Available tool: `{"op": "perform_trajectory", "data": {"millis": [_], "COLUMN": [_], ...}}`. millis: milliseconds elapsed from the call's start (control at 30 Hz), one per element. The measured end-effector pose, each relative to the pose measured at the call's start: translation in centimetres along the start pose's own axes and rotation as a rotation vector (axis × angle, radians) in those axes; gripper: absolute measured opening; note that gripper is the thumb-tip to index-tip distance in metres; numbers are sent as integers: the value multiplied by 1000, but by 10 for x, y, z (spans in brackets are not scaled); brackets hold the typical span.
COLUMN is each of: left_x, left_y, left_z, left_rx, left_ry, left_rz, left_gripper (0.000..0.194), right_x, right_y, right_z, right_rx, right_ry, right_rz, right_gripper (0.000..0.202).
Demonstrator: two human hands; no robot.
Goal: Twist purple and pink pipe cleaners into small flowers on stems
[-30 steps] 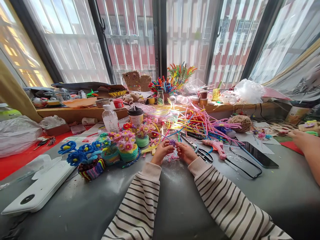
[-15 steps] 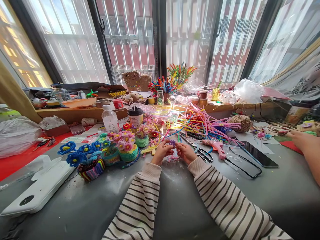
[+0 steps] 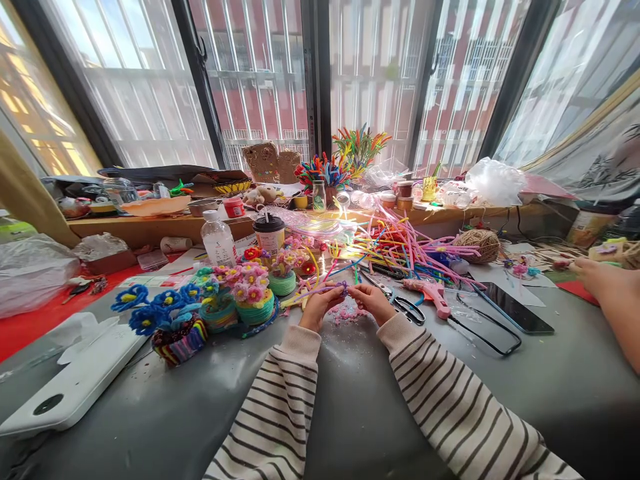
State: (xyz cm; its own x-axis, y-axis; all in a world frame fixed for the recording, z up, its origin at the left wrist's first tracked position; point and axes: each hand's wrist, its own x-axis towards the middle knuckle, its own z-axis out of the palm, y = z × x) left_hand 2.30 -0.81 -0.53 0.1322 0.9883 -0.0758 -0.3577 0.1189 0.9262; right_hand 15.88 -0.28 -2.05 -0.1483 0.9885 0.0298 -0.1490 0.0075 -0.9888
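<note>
Between my fingertips is a small purple pipe cleaner (image 3: 344,288), bent into loops at one end, with a straight length running off to the left. My left hand (image 3: 320,307) pinches it from the left side. My right hand (image 3: 371,303) has its thumb and forefinger closed at the looped part. Beneath my hands lies a scatter of pink fluff clippings (image 3: 346,313) on the grey table (image 3: 350,400). Black-handled scissors (image 3: 410,309) lie just right of my right hand, beside a pink glue gun (image 3: 431,293).
Left stand pots of pipe-cleaner flowers, blue (image 3: 173,320) and pink (image 3: 254,293), a water bottle (image 3: 219,239) and a white device (image 3: 75,380). Loose pipe cleaners (image 3: 400,243) heap behind. Right are a phone (image 3: 515,307), twine (image 3: 477,245) and another person's hand (image 3: 597,277).
The straight part of the purple pipe cleaner now shows stretching left past my left hand. My left hand has turned flatter, its fingers more extended. The view has shifted slightly.
</note>
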Motion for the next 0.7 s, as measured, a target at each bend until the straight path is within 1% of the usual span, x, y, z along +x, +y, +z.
{"op": "perform_trajectory", "data": {"millis": [100, 300, 433, 567, 633, 700], "left_x": [-2, -1, 3, 7, 7, 6], "left_y": [2, 1, -3, -8, -8, -6], "left_z": [1, 2, 0, -2, -1, 0], "left_rx": [15, 8, 10, 24, 28, 19], "left_ry": [13, 3, 3, 22, 18, 10], "left_rz": [-7, -11, 25, 90, 111, 107], "left_gripper": [20, 20, 22, 22, 22, 21], "right_x": [-1, -1, 0, 1, 0, -1], "right_y": [1, 4, 7, 9, 8, 7], "right_z": [1, 5, 8, 13, 15, 15], "right_rx": [25, 205, 320, 510, 568, 577], "right_ry": [-14, -52, -74, -102, -88, -66], "right_rz": [1, 79, 142, 222, 240, 233], "right_gripper": [30, 32, 31, 32, 33, 31]}}
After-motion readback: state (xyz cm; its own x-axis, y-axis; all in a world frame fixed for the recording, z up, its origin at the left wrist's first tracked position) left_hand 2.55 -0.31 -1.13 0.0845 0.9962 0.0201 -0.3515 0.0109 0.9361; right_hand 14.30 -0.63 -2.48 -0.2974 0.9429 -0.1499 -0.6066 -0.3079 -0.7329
